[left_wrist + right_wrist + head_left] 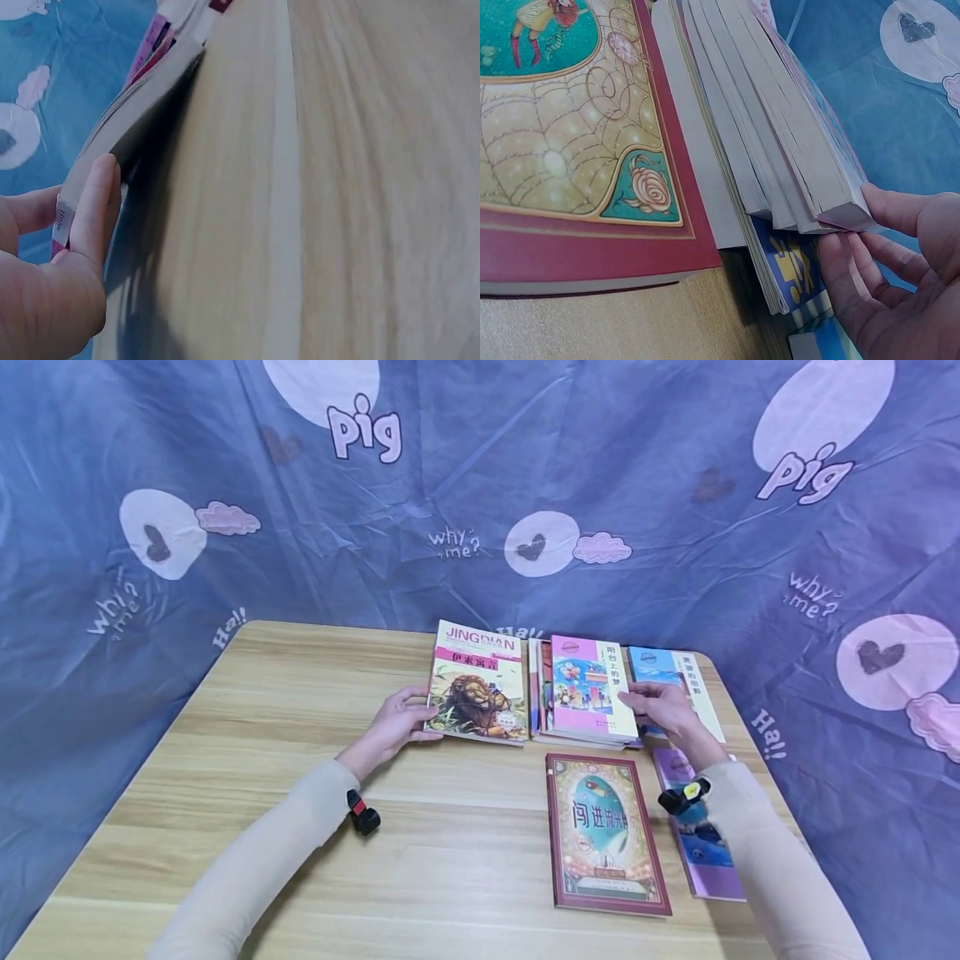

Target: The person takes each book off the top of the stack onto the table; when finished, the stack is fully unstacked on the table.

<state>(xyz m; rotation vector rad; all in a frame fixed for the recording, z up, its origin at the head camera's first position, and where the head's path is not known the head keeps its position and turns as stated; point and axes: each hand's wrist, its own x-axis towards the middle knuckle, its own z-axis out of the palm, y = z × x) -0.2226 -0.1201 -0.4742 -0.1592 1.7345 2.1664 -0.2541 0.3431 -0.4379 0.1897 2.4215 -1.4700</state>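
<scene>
In the head view my left hand (pixel 397 722) grips the left edge of a paperback with a lion on its cover (pixel 480 689). The left wrist view shows this paperback (pixel 142 97) between the thumb and fingers of my left hand (pixel 60 277), partly raised off the table with a shadow under it. My right hand (pixel 663 706) pinches the right edge of a pink-and-white book (pixel 581 718), which lies on a stack. From the right wrist, the stacked books (pixel 757 142) show their page edges, and my right hand (pixel 900 270) holds a corner.
A dark red book (pixel 607 893) lies flat in front of the stack. Beside it a purple-and-blue book (pixel 697 852) is partly hidden by my right forearm. A blue-and-white book (pixel 648 660) lies at the back right. Behind the wooden table (pixel 300 693) hangs a blue printed cloth (pixel 450 468).
</scene>
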